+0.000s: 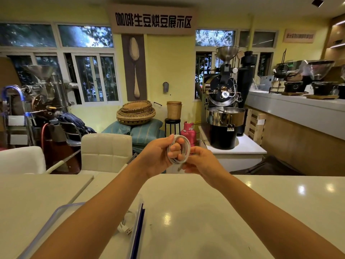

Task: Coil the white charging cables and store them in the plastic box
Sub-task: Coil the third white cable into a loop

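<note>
A white charging cable (186, 146) is wound in several loops, held up above the far edge of the white table (205, 212). My left hand (160, 154) grips the coil, fingers curled through the loops. My right hand (199, 161) pinches the cable's loose end just below the coil. A clear plastic box (61, 212) with a blue-edged rim lies on the table near me, mostly hidden under my left forearm. Another white cable with a USB plug (125, 228) lies inside it.
White padded chairs (106, 152) stand behind the table at left. Beyond are a black coffee roaster (224, 113), a pink gas cylinder (188, 131), woven baskets (136, 113) and a long counter (298, 113) at the right.
</note>
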Available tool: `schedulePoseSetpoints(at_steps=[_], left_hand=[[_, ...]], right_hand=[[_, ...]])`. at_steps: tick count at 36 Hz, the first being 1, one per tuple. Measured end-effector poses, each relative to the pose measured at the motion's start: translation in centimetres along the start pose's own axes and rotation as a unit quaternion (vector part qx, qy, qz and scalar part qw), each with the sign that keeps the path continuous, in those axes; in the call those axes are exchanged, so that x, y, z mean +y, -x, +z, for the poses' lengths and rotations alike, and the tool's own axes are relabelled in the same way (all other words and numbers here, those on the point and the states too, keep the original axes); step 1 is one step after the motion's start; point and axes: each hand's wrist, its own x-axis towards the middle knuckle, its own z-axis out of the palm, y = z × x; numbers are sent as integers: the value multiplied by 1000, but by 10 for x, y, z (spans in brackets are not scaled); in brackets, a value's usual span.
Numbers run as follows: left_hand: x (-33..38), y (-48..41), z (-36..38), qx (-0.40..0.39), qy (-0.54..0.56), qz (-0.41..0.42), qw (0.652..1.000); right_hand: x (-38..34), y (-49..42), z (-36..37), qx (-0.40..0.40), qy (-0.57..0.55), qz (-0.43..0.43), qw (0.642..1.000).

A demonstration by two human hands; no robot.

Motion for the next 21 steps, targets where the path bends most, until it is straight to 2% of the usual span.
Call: schedulePoseSetpoints(at_steps=[3, 5, 8, 13, 21], left_hand=[[0, -1, 4, -9, 2, -5, 1000], [0, -1, 6, -7, -1, -8, 1000], [0, -1, 6, 7, 5, -22, 1000], [-1, -4, 5, 32, 17, -39, 999], [-2, -7, 4, 36, 30, -48, 998]], right_hand=[[1, -1, 2, 10, -28, -10, 1000], [1, -3, 1, 25, -87, -4, 996], [2, -6, -1, 20, -207, 18, 978], [3, -9, 1, -1, -318, 32, 947], [2, -5, 9, -54, -357, 78, 929]])
